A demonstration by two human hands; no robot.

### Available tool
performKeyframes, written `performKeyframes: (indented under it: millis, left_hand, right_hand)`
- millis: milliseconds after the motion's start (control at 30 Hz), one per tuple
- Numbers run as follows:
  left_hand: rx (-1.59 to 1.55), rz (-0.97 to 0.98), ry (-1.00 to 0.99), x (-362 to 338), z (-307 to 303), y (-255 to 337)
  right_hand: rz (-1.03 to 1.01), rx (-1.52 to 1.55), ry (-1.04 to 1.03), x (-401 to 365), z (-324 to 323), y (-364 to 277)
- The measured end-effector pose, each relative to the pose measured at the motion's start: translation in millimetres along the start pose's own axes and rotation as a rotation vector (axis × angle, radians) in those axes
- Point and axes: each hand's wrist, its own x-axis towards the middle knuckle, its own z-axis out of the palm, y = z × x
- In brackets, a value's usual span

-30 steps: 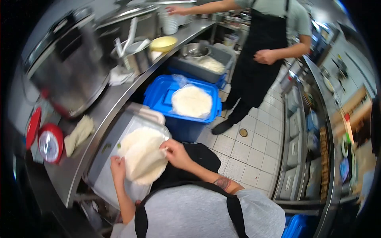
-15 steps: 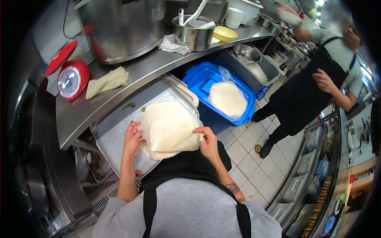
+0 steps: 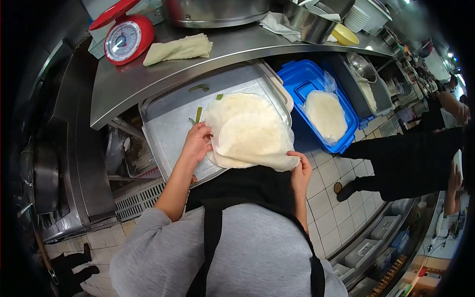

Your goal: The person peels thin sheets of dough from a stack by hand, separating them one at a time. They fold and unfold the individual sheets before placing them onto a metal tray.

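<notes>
- Steel counter (image 3: 131,89): beyond both hands, its edge overhanging part of the tray.
- Metal tray (image 3: 170,119): under the grip and close to the body, probably so both hands reach comfortably.
- Blue lid (image 3: 349,131): beyond the right hand, a flat rest for another pale round in clear plastic.
- Thin pale sheets (image 3: 247,133): stacked on the tray between the hands; the top one likely needs two-sided support, being floppy.
- Right hand (image 3: 301,173): thumb and fingers closed on the near right edge.
- Left hand (image 3: 197,143): fingers curled at the left edge; cannot tell whether they pinch.
- Green scraps (image 3: 199,114): just beyond the left hand.
</notes>
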Motion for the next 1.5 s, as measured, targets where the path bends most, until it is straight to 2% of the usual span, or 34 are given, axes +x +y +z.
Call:
performKeyframes:
  millis: [67, 133, 167, 267, 367, 467, 533, 600, 667, 767, 867, 933, 1000, 1100, 1233, 1400, 1500]
  left_hand:
    - [0.034, -0.064, -0.06, -3.6, -2.5, -0.7]
    - [0.302, -0.067, -0.05, -14.2, 6.6, 0.6]
    - [0.436, -0.068, -0.045, -18.1, 11.2, -0.4]
    - [0.652, 0.076, -0.044, -19.0, 13.3, -11.1]
    - [0.772, 0.0, -0.085, -7.8, 1.1, -14.3]
    - [0.8, -0.079, -0.128, -0.2, -11.0, -18.8]
    - [0.501, -0.136, -0.14, -10.4, -2.9, -11.6]
    - [0.251, -0.152, -0.158, -17.7, 3.1, -8.0]
    - [0.052, -0.131, -0.184, -23.4, 6.2, -9.3]
    - [-0.013, -0.199, -0.234, -9.1, -16.9, -20.9]
    - [0.184, -0.182, -0.185, -11.3, -10.1, -17.8]
    - [0.223, -0.135, -0.117, -9.4, -1.3, -17.5]
    - [0.284, -0.118, -0.064, -5.6, -3.5, -17.7]
    - [0.206, -0.164, 0.011, -7.7, 1.0, -12.2]
    - [0.205, -0.25, 0.007, -3.0, -2.1, -0.4]
    - [0.235, -0.361, -0.128, 16.7, -17.0, 10.1]
    - [0.268, -0.321, -0.153, 25.6, -19.6, 11.6]
  right_hand:
    - [-0.051, 0.06, 0.006, 5.5, 2.2, -4.8]
    - [-0.129, 0.133, -0.019, 12.8, -0.4, -7.9]
    - [-0.101, 0.119, -0.025, 13.9, -2.4, -10.2]
    - [-0.135, 0.089, -0.01, 15.9, 1.2, -11.2]
    - [-0.177, -0.135, -0.069, 21.7, -6.8, -3.6]
    - [0.042, -0.112, -0.135, 26.7, -5.4, -5.9]
    - [0.058, -0.141, -0.217, 27.0, 5.2, -24.2]
    - [-0.021, -0.121, -0.306, 29.9, 15.6, -35.9]
    - [-0.196, -0.048, -0.401, 37.0, 25.2, -41.8]
    - [-0.311, -0.172, -0.409, 47.3, 36.9, -47.2]
    - [-0.398, -0.591, -0.476, 48.5, 66.6, -54.9]
    - [-0.379, -0.755, -0.631, 46.1, 85.0, -42.4]
    - [-0.477, -1.078, -0.746, 40.8, 104.5, -37.7]
    - [-0.496, -1.163, -0.768, 37.2, 129.5, -27.6]
    - [-0.526, -1.196, -0.768, 40.1, 150.9, -18.2]
    - [-0.53, -1.22, -0.68, 41.2, 160.1, -0.8]
    - [-0.534, -1.24, -0.648, 42.0, 164.9, 5.6]
